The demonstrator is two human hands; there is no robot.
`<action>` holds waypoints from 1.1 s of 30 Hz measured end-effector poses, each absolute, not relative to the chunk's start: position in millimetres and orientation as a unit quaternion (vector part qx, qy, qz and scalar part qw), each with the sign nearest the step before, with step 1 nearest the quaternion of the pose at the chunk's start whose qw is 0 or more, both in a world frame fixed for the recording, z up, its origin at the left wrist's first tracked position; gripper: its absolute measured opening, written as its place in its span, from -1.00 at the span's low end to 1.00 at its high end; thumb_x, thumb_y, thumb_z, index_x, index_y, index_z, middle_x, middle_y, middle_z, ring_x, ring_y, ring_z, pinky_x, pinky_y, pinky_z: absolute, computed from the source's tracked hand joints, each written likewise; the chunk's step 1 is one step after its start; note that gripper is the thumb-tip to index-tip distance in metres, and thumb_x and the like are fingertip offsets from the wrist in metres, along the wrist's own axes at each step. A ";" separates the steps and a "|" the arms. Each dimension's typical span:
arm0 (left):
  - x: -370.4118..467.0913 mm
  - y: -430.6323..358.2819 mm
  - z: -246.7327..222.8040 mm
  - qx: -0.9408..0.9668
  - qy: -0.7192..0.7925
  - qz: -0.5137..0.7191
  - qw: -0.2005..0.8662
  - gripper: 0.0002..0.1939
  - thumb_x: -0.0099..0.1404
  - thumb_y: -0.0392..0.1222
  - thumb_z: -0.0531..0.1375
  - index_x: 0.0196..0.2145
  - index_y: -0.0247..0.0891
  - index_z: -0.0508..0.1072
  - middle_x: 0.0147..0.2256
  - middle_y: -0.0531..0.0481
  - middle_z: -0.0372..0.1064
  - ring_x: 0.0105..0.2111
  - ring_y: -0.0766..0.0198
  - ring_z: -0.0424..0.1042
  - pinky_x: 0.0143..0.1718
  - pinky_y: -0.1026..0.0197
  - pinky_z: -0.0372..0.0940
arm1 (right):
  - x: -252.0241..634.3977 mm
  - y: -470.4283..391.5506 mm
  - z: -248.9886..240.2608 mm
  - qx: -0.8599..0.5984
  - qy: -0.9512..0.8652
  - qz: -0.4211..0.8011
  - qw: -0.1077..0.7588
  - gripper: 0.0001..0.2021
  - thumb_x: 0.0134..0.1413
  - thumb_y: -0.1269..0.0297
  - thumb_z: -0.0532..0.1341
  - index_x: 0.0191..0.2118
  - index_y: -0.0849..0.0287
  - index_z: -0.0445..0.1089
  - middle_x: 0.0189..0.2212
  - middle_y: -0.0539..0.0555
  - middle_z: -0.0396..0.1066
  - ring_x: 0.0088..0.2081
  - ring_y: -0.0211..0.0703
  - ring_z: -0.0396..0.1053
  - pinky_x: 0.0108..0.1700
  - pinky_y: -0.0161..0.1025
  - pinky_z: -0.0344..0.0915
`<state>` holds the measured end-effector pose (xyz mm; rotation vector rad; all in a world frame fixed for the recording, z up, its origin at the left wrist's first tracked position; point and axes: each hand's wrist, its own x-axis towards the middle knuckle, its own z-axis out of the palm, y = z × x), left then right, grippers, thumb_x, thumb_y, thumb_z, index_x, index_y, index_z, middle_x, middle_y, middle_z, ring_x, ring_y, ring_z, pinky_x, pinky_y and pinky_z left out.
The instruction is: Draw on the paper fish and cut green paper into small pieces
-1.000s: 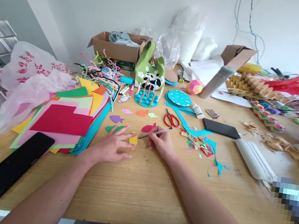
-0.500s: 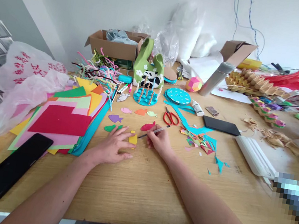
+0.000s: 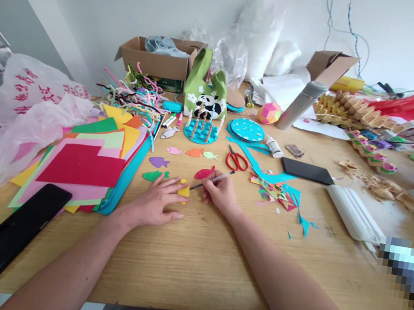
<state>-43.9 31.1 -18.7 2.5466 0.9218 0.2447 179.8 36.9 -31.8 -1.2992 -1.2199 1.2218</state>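
Yellow cutout (image 3: 184, 192) touches left hand (image 3: 156, 203), well inside table edge (image 3: 167, 306).

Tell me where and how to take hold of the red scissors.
Best by the handle loops, likely from the near right: the red scissors lie flat, loops toward the person, blades pointing away. The right hand holds a pen just in front of them, so it would probably need to put that down first.

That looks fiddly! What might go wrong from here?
The yellow cutout might slide if the left hand shifts, spoiling any line from the pen.
The right hand could nudge the red fish close by.
The black phone, near the table's edge, might get knocked off.
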 end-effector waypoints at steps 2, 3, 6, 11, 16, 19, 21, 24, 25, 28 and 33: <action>-44.3 31.4 -19.2 0.916 0.329 0.090 0.210 -0.58 0.25 -0.04 0.22 0.08 0.00 0.41 0.28 -0.05 0.09 0.31 -0.01 -0.04 0.26 -0.32 -0.25 | 180.1 37.0 -31.6 -0.532 -0.500 0.498 0.468 -0.86 -0.06 0.29 0.22 -0.46 0.15 0.20 -0.76 -0.14 0.29 -0.78 -0.35 0.22 -0.77 -0.45 0.17; -44.5 31.5 -19.3 0.916 0.328 0.091 0.212 -0.58 0.25 -0.04 0.22 0.08 0.00 0.41 0.27 -0.05 0.10 0.31 -0.01 -0.04 0.26 -0.32 -0.25 | 180.2 37.1 -31.4 -0.533 -0.501 0.498 0.466 -0.86 -0.06 0.30 0.22 -0.46 0.15 0.20 -0.76 -0.14 0.29 -0.79 -0.34 0.22 -0.77 -0.45 0.17; -44.7 31.7 -19.0 0.915 0.327 0.098 0.217 -0.59 0.25 -0.04 0.22 0.07 -0.01 0.42 0.27 -0.05 0.11 0.31 -0.01 -0.03 0.27 -0.31 -0.27 | 180.0 37.1 -30.4 -0.537 -0.501 0.495 0.464 -0.87 -0.06 0.31 0.21 -0.46 0.15 0.20 -0.76 -0.13 0.29 -0.78 -0.34 0.23 -0.77 -0.45 0.18; -43.6 31.8 -17.1 0.915 0.328 0.093 0.217 -0.60 0.26 -0.02 0.21 0.06 -0.01 0.43 0.27 -0.04 0.12 0.31 -0.01 -0.03 0.27 -0.30 -0.27 | 178.7 36.8 -29.3 -0.538 -0.501 0.492 0.465 -0.87 -0.05 0.32 0.21 -0.46 0.15 0.20 -0.77 -0.14 0.28 -0.78 -0.34 0.23 -0.77 -0.45 0.18; -43.7 32.3 -17.0 0.916 0.325 0.090 0.217 -0.61 0.27 -0.01 0.20 0.06 0.00 0.43 0.27 -0.05 0.11 0.31 0.00 -0.04 0.27 -0.29 -0.27 | 178.7 36.7 -29.7 -0.537 -0.500 0.492 0.469 -0.87 -0.05 0.32 0.21 -0.46 0.15 0.20 -0.76 -0.13 0.28 -0.77 -0.34 0.22 -0.77 -0.44 0.19; -44.4 32.4 -16.3 0.916 0.323 0.093 0.220 -0.61 0.27 -0.02 0.20 0.06 -0.01 0.43 0.26 -0.05 0.12 0.31 0.00 -0.04 0.27 -0.29 -0.28 | 178.8 36.8 -30.3 -0.539 -0.500 0.491 0.467 -0.88 -0.05 0.33 0.20 -0.47 0.14 0.20 -0.76 -0.13 0.28 -0.77 -0.33 0.23 -0.77 -0.44 0.19; -44.5 32.2 -14.8 0.915 0.324 0.092 0.223 -0.61 0.27 -0.02 0.21 0.06 -0.01 0.43 0.26 -0.05 0.13 0.31 0.00 -0.04 0.27 -0.28 -0.29 | 178.9 36.9 -30.7 -0.541 -0.499 0.491 0.467 -0.88 -0.05 0.33 0.20 -0.46 0.14 0.20 -0.76 -0.13 0.28 -0.77 -0.33 0.23 -0.76 -0.44 0.19; -43.8 32.0 -12.6 0.914 0.327 0.085 0.227 -0.60 0.26 -0.01 0.21 0.06 0.00 0.44 0.26 -0.06 0.12 0.31 -0.01 -0.04 0.27 -0.27 -0.29 | 179.3 37.0 -31.5 -0.540 -0.502 0.490 0.465 -0.88 -0.05 0.33 0.20 -0.46 0.14 0.20 -0.76 -0.12 0.29 -0.77 -0.33 0.23 -0.76 -0.44 0.19; -43.6 32.0 -12.3 0.913 0.327 0.083 0.227 -0.60 0.27 -0.01 0.21 0.06 0.00 0.44 0.26 -0.06 0.12 0.31 -0.01 -0.04 0.28 -0.27 -0.29 | 179.5 37.0 -31.8 -0.540 -0.504 0.489 0.465 -0.88 -0.05 0.33 0.20 -0.46 0.14 0.21 -0.76 -0.12 0.29 -0.77 -0.33 0.23 -0.76 -0.44 0.19; -43.7 32.3 -12.9 0.915 0.324 0.086 0.225 -0.61 0.27 0.01 0.20 0.06 0.00 0.44 0.26 -0.06 0.13 0.31 0.00 -0.04 0.28 -0.26 -0.30 | 179.8 36.9 -32.2 -0.538 -0.506 0.488 0.465 -0.88 -0.04 0.33 0.20 -0.46 0.14 0.21 -0.76 -0.12 0.29 -0.77 -0.33 0.23 -0.76 -0.44 0.18; -45.0 32.6 -13.9 0.917 0.318 0.091 0.222 -0.61 0.28 0.01 0.19 0.06 0.02 0.43 0.26 -0.04 0.12 0.31 0.00 -0.06 0.28 -0.26 -0.30 | 178.6 36.0 -29.9 -0.543 -0.497 0.494 0.463 -0.86 -0.06 0.30 0.23 -0.46 0.14 0.21 -0.76 -0.13 0.29 -0.77 -0.32 0.22 -0.76 -0.43 0.19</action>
